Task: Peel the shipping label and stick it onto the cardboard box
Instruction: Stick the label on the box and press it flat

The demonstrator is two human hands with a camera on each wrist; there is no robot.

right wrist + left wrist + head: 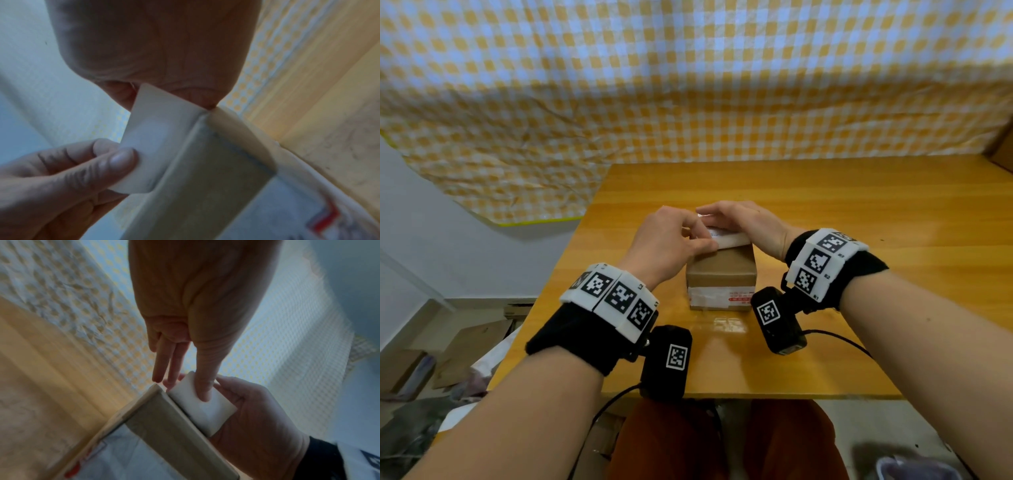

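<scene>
Left hand (664, 240) and right hand (746, 222) are pinching the shipping label (732, 240) by its ends. It is spanning sideways between them, over the cardboard box (720, 270).

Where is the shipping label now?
In the head view, the shipping label is at the top of the cardboard box, mid-table, held by left hand and right hand.

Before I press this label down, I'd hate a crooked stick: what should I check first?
1. Cardboard box stands flat on the table: ok.
2. Left hand pinches the shipping label: ok.
3. Right hand holds its other end: ok.
4. Label flat on the box top: not ok, most of it is held lifted off.
5. Backing fully peeled: cannot tell.
6. Label square to the box edges: cannot tell.
</scene>
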